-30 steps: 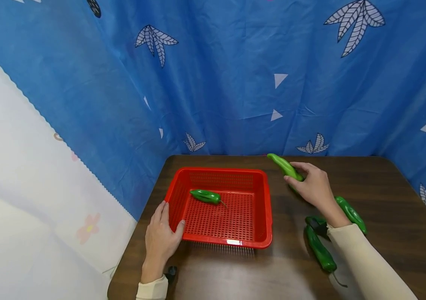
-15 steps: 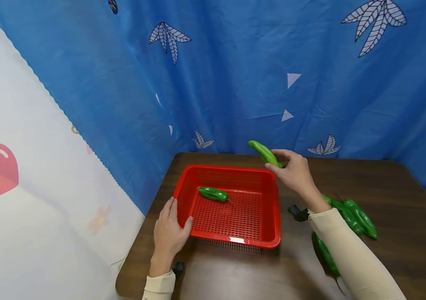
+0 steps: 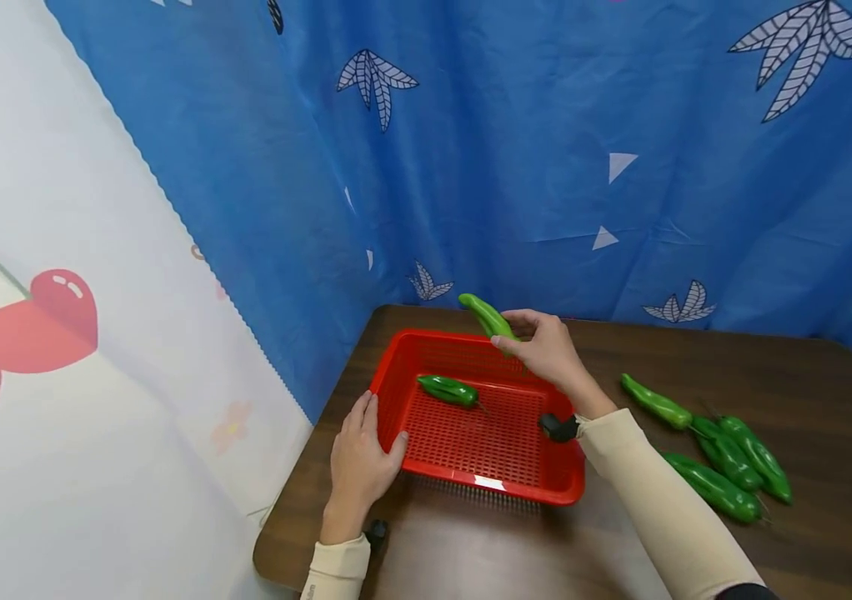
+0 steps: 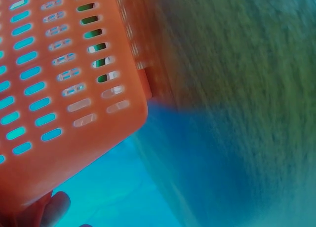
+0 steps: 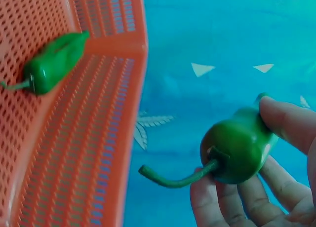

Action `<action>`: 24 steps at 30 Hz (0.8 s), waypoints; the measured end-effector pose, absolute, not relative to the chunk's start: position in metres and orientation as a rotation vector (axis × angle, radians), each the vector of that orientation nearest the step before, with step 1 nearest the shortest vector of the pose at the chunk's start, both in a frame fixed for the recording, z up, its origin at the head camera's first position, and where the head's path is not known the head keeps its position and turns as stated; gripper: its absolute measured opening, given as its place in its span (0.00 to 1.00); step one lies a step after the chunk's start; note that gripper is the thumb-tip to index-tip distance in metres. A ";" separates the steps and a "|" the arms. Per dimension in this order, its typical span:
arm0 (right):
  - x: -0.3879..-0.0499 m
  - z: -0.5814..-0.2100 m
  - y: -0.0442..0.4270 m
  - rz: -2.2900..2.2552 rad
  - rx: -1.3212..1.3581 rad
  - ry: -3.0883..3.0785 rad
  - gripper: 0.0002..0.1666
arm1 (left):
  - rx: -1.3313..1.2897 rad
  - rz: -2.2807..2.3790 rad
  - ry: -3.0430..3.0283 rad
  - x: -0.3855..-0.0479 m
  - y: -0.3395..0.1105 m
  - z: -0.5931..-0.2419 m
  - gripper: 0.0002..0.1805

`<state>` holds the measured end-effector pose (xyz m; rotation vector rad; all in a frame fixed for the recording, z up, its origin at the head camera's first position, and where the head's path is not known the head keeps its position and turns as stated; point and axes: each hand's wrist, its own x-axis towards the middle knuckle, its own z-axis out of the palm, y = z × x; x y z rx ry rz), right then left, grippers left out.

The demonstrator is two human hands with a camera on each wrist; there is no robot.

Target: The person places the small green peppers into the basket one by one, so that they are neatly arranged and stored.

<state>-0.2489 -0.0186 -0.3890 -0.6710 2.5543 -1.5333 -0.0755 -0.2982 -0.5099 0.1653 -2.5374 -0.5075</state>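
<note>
1. The dark brown bench (image 3: pixel 831 400) is shining pale toward its near side;
2. a red perforated basket (image 3: pixel 456 477) is sitting on its left part;
3. rightward, a light green pepper (image 3: pixel 654 402) is lying with its end touching a dark pepper (image 3: pixel 726 456); another pepper (image 3: pixel 756 458) is lying alongside; a fourth (image 3: pixel 713 489) is lying nearer.

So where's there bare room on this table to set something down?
There's a bare strip of table in front of the basket, between the left sleeve and the right sleeve, and another behind the loose peppers, towards the curtain. It's crowded where those four peppers lie close together, and at the basket's left edge, where the left hand rests.
</note>
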 end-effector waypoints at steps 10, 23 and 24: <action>-0.254 -0.415 -0.067 -1.596 -0.500 2.223 0.30 | 0.192 -0.530 -2.580 -0.080 -0.297 -0.506 0.40; -0.251 -0.467 -0.097 -1.517 -0.324 1.987 0.32 | 0.213 -0.518 -2.617 -0.076 -0.299 -0.507 0.41; -0.250 -0.470 -0.098 -1.497 -0.332 1.996 0.31 | 0.216 -0.517 -2.619 -0.075 -0.299 -0.507 0.41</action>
